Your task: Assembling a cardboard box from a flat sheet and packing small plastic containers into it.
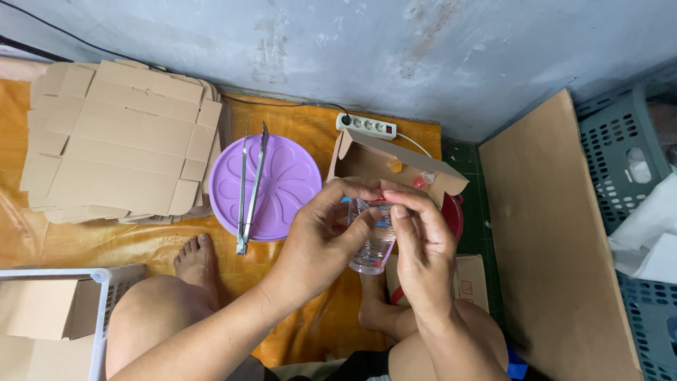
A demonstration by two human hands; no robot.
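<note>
While both hands are curling round the clear plastic cup (371,243), the left hand (321,243) is gripping its side; the right hand (423,247) is pinching its rim; the purple lid (282,187) is lying just beside.

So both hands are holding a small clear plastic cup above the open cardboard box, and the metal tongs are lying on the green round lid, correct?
Not quite: the round lid under the metal tongs is purple, not green, as the head view shows. The rest holds: the left hand and right hand both hold the small clear plastic cup above the open cardboard box.
</note>
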